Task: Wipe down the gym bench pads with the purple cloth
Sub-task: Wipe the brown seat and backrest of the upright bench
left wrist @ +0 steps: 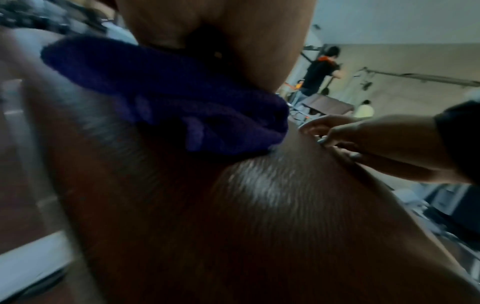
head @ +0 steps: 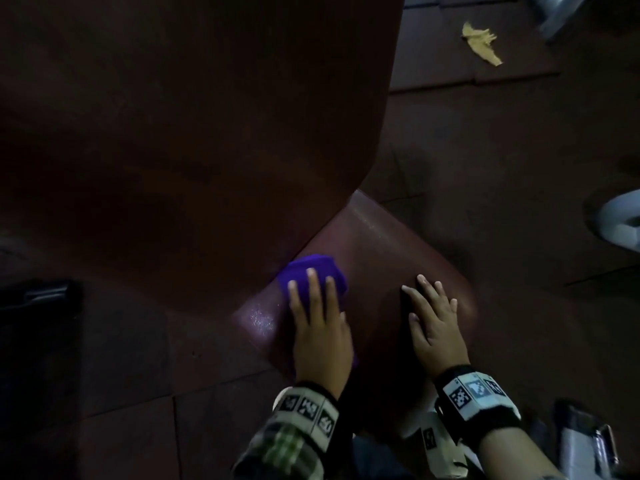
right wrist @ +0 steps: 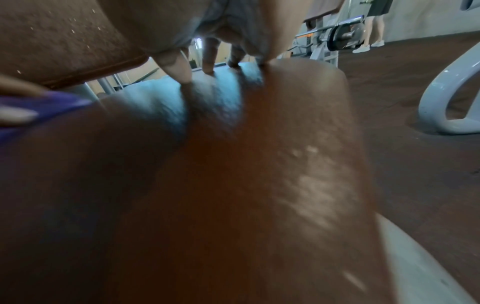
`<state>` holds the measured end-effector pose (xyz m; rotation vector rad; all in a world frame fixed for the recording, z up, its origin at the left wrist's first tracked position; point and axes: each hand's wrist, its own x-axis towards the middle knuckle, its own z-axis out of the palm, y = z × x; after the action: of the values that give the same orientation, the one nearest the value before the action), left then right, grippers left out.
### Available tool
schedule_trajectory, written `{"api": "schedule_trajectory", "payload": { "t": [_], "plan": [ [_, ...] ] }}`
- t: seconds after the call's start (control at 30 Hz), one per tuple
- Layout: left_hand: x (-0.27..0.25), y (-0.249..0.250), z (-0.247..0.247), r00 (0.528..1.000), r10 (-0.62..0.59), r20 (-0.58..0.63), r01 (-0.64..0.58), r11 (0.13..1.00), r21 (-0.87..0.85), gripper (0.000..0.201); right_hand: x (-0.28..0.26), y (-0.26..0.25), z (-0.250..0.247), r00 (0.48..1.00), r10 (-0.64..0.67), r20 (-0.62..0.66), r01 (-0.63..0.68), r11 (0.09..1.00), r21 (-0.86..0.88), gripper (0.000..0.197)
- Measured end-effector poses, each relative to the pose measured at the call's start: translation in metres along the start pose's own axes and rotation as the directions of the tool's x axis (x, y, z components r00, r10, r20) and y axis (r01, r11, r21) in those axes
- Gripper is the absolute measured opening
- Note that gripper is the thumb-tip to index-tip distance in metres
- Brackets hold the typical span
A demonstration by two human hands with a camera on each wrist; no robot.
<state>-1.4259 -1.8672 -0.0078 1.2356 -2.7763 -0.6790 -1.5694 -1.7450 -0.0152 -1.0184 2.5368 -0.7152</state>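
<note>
The dark red seat pad (head: 374, 258) lies low in the head view, with the big back pad (head: 194, 126) rising above it. My left hand (head: 313, 306) lies flat with straight fingers on the purple cloth (head: 304, 268), pressing it onto the seat pad near the joint with the back pad. The cloth (left wrist: 182, 102) bunches under my palm in the left wrist view. My right hand (head: 433, 313) rests flat on the seat pad to the right, fingers spread, holding nothing. Its fingertips (right wrist: 187, 80) touch the pad (right wrist: 233, 185). A wet sheen (head: 261, 318) shows left of the cloth.
Dark rubber floor tiles (head: 502, 237) surround the bench. A yellow rag (head: 481, 41) lies on the floor far right. White machine frames (head: 620, 220) stand at the right edge, and a black object (head: 38, 296) at the left. People (left wrist: 319, 74) stand in the distance.
</note>
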Motion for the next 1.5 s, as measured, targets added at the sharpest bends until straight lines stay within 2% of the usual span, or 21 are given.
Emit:
{"api": "schedule_trajectory", "payload": {
  "t": [0.07,0.13,0.17,0.23,0.3,0.37,0.43,0.5,0.6,0.7,0.77,0.9,1.0,1.1,1.23,1.33,1.43,1.5],
  "plan": [
    [0.021,0.016,-0.003,0.994,0.100,0.038,-0.099,0.995,-0.015,0.060,0.005,-0.010,0.000,1.000,0.017,-0.023,-0.017,1.000,0.001,0.048],
    [0.039,0.026,-0.007,0.975,0.207,0.076,-0.191,0.965,-0.177,0.063,0.011,-0.023,0.002,0.998,-0.004,-0.070,0.000,0.999,-0.054,0.050],
    [0.047,0.026,-0.011,0.969,0.224,0.105,-0.185,0.937,-0.296,0.066,0.016,-0.033,0.003,0.997,-0.012,-0.072,0.008,0.999,-0.047,0.053],
    [0.057,0.017,-0.022,0.980,0.161,0.114,-0.095,0.893,-0.440,0.069,0.030,-0.057,0.009,0.999,-0.044,-0.013,0.044,0.999,0.025,0.057],
    [0.058,0.000,-0.027,0.999,0.030,-0.020,-0.036,0.925,-0.377,0.064,0.042,-0.078,0.020,0.991,-0.119,0.067,0.118,0.993,0.010,0.059],
    [0.054,-0.019,-0.032,0.992,-0.071,-0.104,0.049,0.978,-0.202,0.057,0.050,-0.088,0.031,0.966,-0.197,0.168,0.214,0.972,-0.092,0.063],
    [0.049,-0.029,-0.034,0.987,-0.136,-0.084,0.131,0.990,-0.058,0.053,0.058,-0.086,0.035,0.942,-0.240,0.233,0.287,0.937,-0.198,0.065],
    [0.045,-0.034,-0.029,0.985,-0.167,-0.051,0.168,0.986,0.014,0.053,0.068,-0.075,0.028,0.936,-0.252,0.246,0.308,0.924,-0.226,0.070],
    [0.042,-0.041,-0.018,0.983,-0.183,-0.015,0.184,0.982,0.041,0.055,0.087,-0.049,0.008,0.968,-0.128,0.214,0.163,0.974,-0.156,0.077],
    [0.040,-0.040,-0.013,0.980,-0.200,-0.006,0.200,0.979,0.036,0.057,0.110,-0.027,-0.016,0.975,-0.034,0.218,0.046,0.998,-0.050,0.073],
    [0.039,-0.039,-0.012,0.978,-0.206,0.016,0.205,0.977,0.056,0.064,0.127,-0.022,-0.024,0.955,-0.065,0.290,0.073,0.997,-0.018,0.068],
    [0.040,-0.041,-0.012,0.976,-0.214,0.035,0.210,0.973,0.100,0.072,0.183,-0.034,-0.016,0.902,-0.216,0.374,0.219,0.975,0.034,0.057],
    [0.041,-0.039,-0.012,0.973,-0.226,0.043,0.220,0.969,0.114,0.073,0.229,-0.060,-0.004,0.842,-0.191,0.504,0.226,0.974,-0.008,0.053],
    [0.042,-0.039,-0.013,0.970,-0.239,0.049,0.232,0.966,0.110,0.074,0.252,-0.077,0.001,0.804,-0.167,0.570,0.245,0.968,-0.063,0.047],
    [0.040,-0.039,-0.012,0.969,-0.243,0.048,0.236,0.966,0.108,0.075,0.240,-0.046,-0.015,0.783,-0.203,0.588,0.230,0.973,0.030,0.048],
    [0.041,-0.038,-0.013,0.967,-0.249,0.053,0.242,0.964,0.113,0.075,0.195,0.008,-0.045,0.776,-0.234,0.586,0.197,0.972,0.127,0.048],
    [0.041,-0.037,-0.013,0.966,-0.255,0.053,0.247,0.961,0.125,0.075,0.148,0.049,-0.073,0.786,-0.192,0.588,0.119,0.980,0.161,0.047],
    [0.041,-0.037,-0.013,0.967,-0.251,0.051,0.243,0.962,0.128,0.075,0.141,0.056,-0.074,0.789,-0.174,0.589,0.113,0.984,0.139,0.047]
  ]
}}
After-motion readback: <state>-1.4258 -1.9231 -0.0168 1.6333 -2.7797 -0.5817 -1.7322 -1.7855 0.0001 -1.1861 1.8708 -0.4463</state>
